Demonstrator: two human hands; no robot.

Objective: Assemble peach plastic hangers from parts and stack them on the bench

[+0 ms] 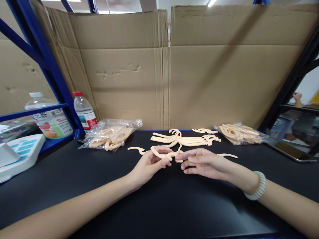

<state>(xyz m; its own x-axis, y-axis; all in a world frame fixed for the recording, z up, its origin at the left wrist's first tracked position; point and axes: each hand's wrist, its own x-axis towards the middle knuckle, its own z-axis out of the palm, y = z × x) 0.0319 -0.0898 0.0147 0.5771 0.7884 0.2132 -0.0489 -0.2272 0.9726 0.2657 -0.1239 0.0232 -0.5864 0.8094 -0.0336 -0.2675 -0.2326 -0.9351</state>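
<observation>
Big cardboard sheets are standing up as a back wall behind a black table, with blue shelf framing running down the left side. On that left side a white tray thing is sitting at the table's edge, a large bottle with a fruit label is standing on the shelf, and a smaller red-capped bottle is standing just beside it. Two clear plastic bags of cream-coloured plastic hangers are lying at the back, the left bag and the right bag, and between them a loose pile of hangers is spreading across the table. Right in front of that pile, the person is holding one small hanger just above the tabletop: the left hand is pinching its curved arm with fingers curled around it, while the right hand, wearing a pale beaded bracelet on the wrist, is gripping the other end with its fingertips.
</observation>
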